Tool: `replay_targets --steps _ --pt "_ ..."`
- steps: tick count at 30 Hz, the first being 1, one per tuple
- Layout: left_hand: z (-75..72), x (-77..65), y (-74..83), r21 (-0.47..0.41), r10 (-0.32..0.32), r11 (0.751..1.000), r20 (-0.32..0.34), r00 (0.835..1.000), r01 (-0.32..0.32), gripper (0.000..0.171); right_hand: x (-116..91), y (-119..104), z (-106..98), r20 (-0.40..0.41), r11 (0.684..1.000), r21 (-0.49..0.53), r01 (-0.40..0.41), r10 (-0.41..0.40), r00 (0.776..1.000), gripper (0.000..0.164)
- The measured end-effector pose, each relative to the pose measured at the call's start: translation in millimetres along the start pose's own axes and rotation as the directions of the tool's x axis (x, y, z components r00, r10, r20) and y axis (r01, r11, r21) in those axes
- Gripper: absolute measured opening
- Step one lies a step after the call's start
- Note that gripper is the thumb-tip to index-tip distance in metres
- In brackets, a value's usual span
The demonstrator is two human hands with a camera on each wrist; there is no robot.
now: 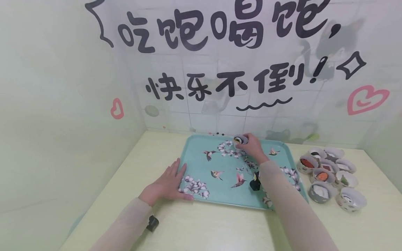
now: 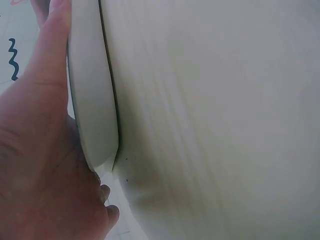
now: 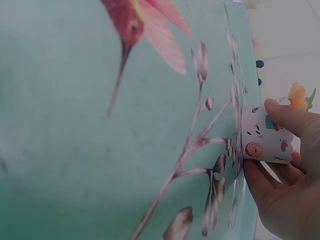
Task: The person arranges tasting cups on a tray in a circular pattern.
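Note:
My right hand (image 1: 252, 146) grips a small patterned paper cup (image 1: 240, 140) near the back edge of a turquoise tray (image 1: 201, 167). Seen from the right wrist, thumb and fingers curl round the cup's printed side (image 3: 267, 132), with something orange and a green leaf-like piece showing at its rim. Its base is right at the tray surface. My left hand (image 1: 164, 183) lies spread at the tray's front left corner, fingers along the left edge and thumb along the front edge. The left wrist view has this hand (image 2: 35, 150) large at the left.
Right of the tray, several similar paper cups (image 1: 320, 192) cluster on the pale table (image 1: 213, 226), some with orange, red, white or green contents. Behind the table stands a tiled wall (image 1: 216, 122) with dark lettering; another wall (image 1: 62, 122) borders the left. Birds and blossoms decorate the tray.

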State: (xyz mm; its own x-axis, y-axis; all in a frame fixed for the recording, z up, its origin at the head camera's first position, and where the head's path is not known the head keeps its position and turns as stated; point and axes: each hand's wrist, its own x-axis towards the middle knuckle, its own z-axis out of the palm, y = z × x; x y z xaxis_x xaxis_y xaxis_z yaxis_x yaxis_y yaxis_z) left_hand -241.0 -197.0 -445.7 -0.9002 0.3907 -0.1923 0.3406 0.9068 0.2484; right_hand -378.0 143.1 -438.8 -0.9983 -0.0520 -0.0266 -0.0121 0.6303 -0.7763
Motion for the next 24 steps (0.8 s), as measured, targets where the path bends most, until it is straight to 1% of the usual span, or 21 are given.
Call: replay_targets --steps 6,10,17,24 --pt "-1.0 -0.2 2.0 0.013 0.004 1.000 -0.004 1.000 -0.004 0.128 0.4 -0.7 -0.8 -0.003 1.000 -0.007 0.007 -0.007 1.000 0.064" --pt "1.2 1.1 0.1 0.014 0.004 1.000 -0.009 1.000 -0.004 0.129 -1.0 -1.5 -1.7 0.003 1.000 -0.005 0.000 0.000 1.000 0.066" --pt "2.6 1.6 -0.8 0.014 0.007 1.000 -0.013 1.000 -0.007 0.130 -3.8 -2.9 -10.2 0.024 0.999 0.029 -0.042 0.041 0.999 0.074" --pt "1.1 1.6 -0.8 0.011 0.005 1.000 -0.007 1.000 -0.005 0.130 -10.9 -7.0 -19.9 0.031 0.996 0.078 -0.034 0.032 0.999 0.076"
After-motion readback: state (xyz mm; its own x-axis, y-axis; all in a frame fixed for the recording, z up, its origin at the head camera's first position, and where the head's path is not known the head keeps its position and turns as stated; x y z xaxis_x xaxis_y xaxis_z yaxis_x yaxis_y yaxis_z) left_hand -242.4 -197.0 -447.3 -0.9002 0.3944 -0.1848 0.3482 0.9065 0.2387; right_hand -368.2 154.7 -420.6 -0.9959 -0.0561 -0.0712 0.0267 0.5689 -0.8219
